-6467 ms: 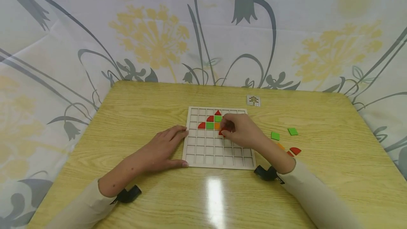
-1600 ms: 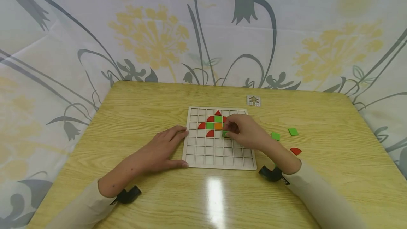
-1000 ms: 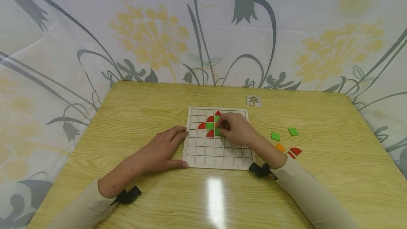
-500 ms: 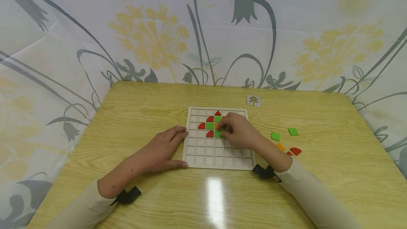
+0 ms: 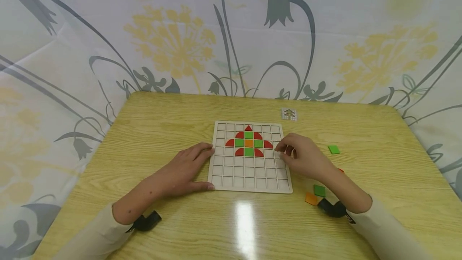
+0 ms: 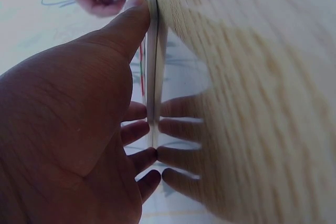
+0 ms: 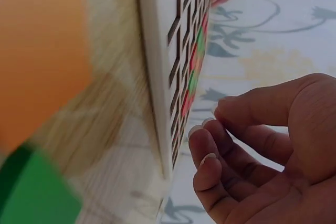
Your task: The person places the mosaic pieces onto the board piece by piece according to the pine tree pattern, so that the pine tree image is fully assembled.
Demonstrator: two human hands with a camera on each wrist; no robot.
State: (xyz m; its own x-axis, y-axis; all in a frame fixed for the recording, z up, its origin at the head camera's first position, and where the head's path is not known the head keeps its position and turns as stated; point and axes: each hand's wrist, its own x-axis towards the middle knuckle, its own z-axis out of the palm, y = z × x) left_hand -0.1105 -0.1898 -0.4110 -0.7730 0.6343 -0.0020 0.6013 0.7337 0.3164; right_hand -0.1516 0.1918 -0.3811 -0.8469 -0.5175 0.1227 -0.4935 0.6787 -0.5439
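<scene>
A pale wooden grid board (image 5: 250, 190) lies on the table, with flat red, green and orange pieces set in its upper cells. An orange square (image 5: 248, 143) is in the middle, a red triangle (image 5: 248, 128) at the top and a green square (image 5: 248, 152) below. My left hand (image 5: 184, 169) rests along the board's left side, thumb near the lower corner, fingertips touching the edge. Over the right rim hovers my right hand (image 5: 306, 157), fingers loosely bent. In the right wrist view a gap shows between thumb (image 7: 252, 111) and fingers (image 7: 215, 153), with no piece there.
A small pattern card (image 5: 289, 114) lies behind the board. To the right are loose pieces: a green square (image 5: 333, 149), another green square (image 5: 319, 190), an orange square (image 5: 311, 198) and a red piece (image 5: 341, 170) partly hidden by my right forearm.
The green square my right hand held has been set below the orange one and let go. My right hand has drawn back rightward, uncovering the right-hand pieces. My left hand stays put.
</scene>
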